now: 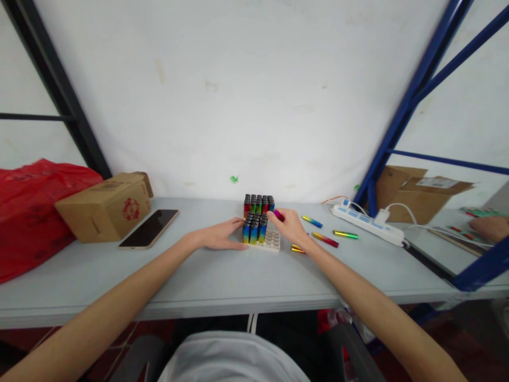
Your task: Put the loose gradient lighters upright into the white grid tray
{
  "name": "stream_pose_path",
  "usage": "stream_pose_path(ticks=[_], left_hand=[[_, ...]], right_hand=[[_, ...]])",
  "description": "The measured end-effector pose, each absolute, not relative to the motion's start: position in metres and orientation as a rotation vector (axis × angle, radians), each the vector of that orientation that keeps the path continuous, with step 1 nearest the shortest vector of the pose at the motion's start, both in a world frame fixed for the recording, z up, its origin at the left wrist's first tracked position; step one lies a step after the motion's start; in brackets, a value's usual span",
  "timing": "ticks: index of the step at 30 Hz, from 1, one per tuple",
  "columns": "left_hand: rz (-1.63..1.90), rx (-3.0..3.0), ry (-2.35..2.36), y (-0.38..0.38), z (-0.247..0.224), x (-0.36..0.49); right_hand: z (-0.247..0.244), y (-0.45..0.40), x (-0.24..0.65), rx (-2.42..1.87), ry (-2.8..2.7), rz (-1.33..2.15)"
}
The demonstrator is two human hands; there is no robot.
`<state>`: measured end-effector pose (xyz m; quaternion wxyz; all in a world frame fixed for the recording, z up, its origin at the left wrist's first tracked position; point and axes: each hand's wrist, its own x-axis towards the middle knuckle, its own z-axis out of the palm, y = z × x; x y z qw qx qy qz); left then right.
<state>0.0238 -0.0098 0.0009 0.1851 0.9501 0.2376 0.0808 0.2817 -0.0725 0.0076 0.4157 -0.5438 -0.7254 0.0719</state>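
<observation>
Head view, left to right: your left hand (pixel 222 234), thumb and fingers spread wide, bracing the left side of the set; upright black-topped, blue-to-yellow metallic cylinders (pixel 253 233), filling the left part of an off-white gridded tray (pixel 272 241), bare sockets at its near right; one shiny magenta cylinder (pixel 279 215), partly hidden, long axis apparently tilted, at the far side of those sockets, pinched narrowly in your right hand (pixel 289 225), the nearer hand; loose multicoloured metallic cylinders (pixel 325 239), lying flat right of that grip.
</observation>
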Motion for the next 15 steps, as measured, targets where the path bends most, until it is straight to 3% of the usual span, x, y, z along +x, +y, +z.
stream_pose_path(ticks=[7, 15], left_hand=[[0.22, 2.668, 0.671, -0.01, 0.001, 0.025], [0.249, 2.657, 0.658, -0.011, 0.001, 0.024]], right_hand=[[0.007, -0.07, 0.284, -1.359, -1.838, 0.158], [0.037, -0.091, 0.295, -1.191, -2.019, 0.221]])
